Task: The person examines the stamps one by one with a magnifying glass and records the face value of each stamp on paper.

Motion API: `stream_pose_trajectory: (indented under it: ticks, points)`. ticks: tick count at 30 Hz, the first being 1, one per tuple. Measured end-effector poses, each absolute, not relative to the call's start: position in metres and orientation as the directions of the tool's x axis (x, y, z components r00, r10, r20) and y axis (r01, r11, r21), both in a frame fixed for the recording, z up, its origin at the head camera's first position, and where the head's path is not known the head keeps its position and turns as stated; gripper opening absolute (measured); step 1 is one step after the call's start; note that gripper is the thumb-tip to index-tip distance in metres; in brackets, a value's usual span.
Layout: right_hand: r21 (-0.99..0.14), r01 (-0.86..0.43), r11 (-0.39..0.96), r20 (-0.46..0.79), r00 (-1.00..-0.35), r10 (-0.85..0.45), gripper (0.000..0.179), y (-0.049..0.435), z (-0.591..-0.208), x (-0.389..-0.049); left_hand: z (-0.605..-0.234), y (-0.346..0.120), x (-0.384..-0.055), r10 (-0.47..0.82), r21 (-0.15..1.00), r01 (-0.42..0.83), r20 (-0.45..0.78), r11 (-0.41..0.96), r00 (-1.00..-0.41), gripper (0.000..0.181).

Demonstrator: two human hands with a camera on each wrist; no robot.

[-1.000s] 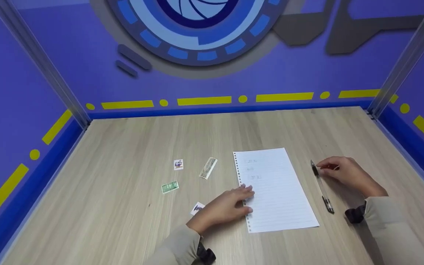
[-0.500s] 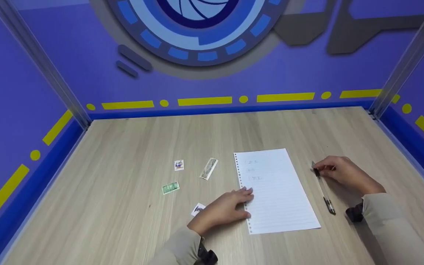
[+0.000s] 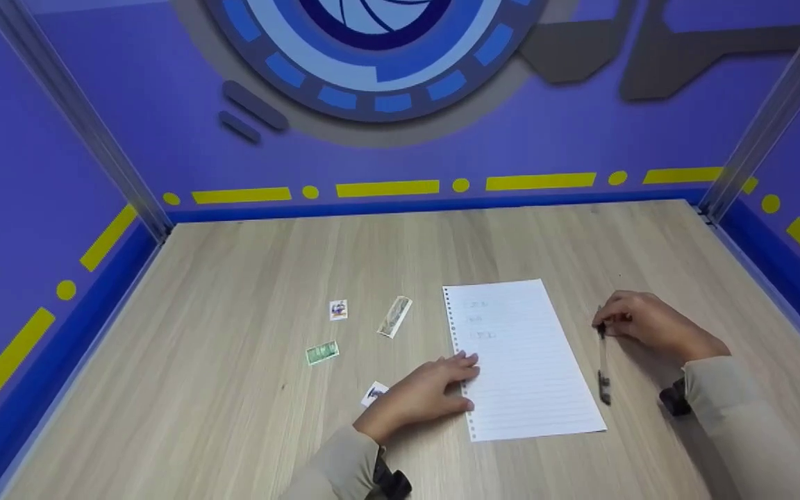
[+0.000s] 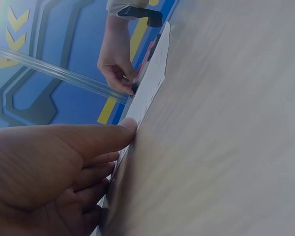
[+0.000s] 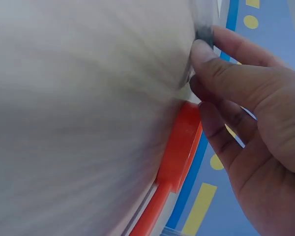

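Observation:
My left hand [image 3: 422, 394] rests at the left edge of a lined, hole-punched sheet of paper [image 3: 532, 389], with fingertips on the sheet. Faint handwriting shows near its top. To the right of the paper, my right hand [image 3: 657, 330] pinches a clear pen [image 3: 603, 357] with black ends between thumb and forefinger, near its far end. The pen is blurred and points toward the front edge. In the right wrist view, thumb and forefinger hold the pen's dark part [image 5: 204, 35]. The left wrist view has the left thumb [image 4: 125, 124] at the sheet's edge.
Left of the sheet lie small stamp-like pieces: a green one [image 3: 322, 353], a long one [image 3: 394, 317], a colourful one [image 3: 338, 310] and one [image 3: 373, 393] partly behind the left hand. An orange-red object [image 5: 179, 147], kind unclear, shows in the right wrist view.
My right hand has closed its fingers onto the pen, whose near end has swung left toward the paper. The left hand has stayed at the sheet's edge.

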State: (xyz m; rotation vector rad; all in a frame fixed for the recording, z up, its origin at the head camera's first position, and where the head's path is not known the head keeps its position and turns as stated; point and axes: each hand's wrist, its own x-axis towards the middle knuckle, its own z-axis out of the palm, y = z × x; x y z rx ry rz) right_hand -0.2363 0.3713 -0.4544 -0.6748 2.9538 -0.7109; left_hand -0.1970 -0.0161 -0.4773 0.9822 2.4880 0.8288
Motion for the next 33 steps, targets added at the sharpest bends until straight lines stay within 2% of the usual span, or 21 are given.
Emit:
stream_pose_trajectory:
  ticks: [14,23,26,33]
  points:
    - [-0.478,-0.387,0.789,0.016,-0.901,-0.433,0.019,0.379,-0.456,-0.239,-0.477,-0.015,-0.197,0.710,0.643,0.504,-0.089,0.577,-0.698,0.054]
    - [-0.466,-0.487,0.739,0.174,-0.869,-0.463,0.013,0.379,-0.461,-0.238,-0.476,-0.015,-0.197,0.712,0.645,0.501,-0.098,0.578,-0.695,0.054]
    - [-0.506,-0.445,0.739,0.184,-0.893,-0.412,0.011,0.375,-0.461,-0.237,-0.475,-0.016,-0.197,0.713,0.646,0.501,-0.096,0.576,-0.695,0.054]
    - [-0.637,-0.272,0.721,0.092,-0.956,-0.280,0.016,0.362,-0.459,-0.233,-0.475,-0.016,-0.197,0.712,0.647,0.500,-0.096,0.576,-0.696,0.054]
